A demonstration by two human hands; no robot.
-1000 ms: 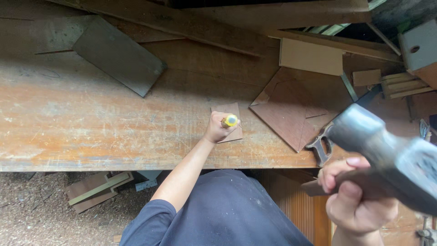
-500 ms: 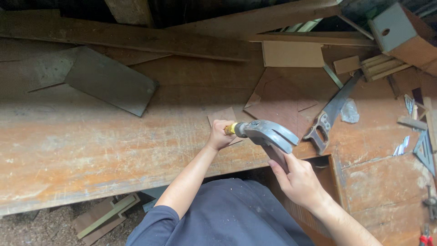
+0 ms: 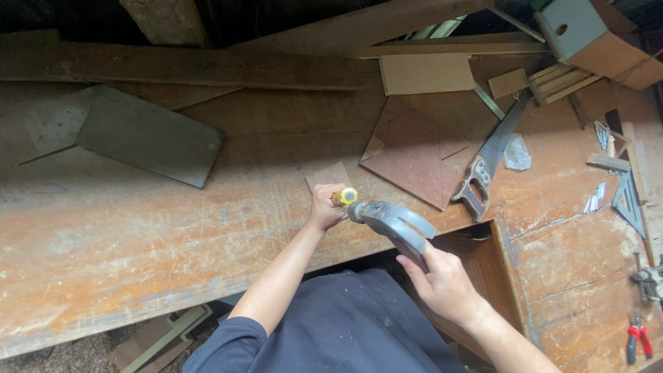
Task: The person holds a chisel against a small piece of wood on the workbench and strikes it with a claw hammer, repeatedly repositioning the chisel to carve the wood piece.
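My left hand (image 3: pixel 324 207) is closed around a tool with a yellow handle end (image 3: pixel 344 196), held upright on a small brown board piece (image 3: pixel 330 175) on the worn wooden workbench (image 3: pixel 138 242). My right hand (image 3: pixel 445 283) grips a claw hammer (image 3: pixel 392 224). The hammer's metal head meets the yellow handle end from the right, its claw pointing right.
A grey slab (image 3: pixel 148 135) lies at the left. A reddish square panel (image 3: pixel 414 152) and a hand saw (image 3: pixel 487 162) lie right of the hands. Wood offcuts (image 3: pixel 426 73), a grey box (image 3: pixel 587 34), a metal square (image 3: pixel 630 197) and red pliers (image 3: pixel 638 342) sit toward the right.
The hammer swung from raised near the camera at the right down onto the yellow handle end. My left hand stayed on the small board. The view shifted slightly.
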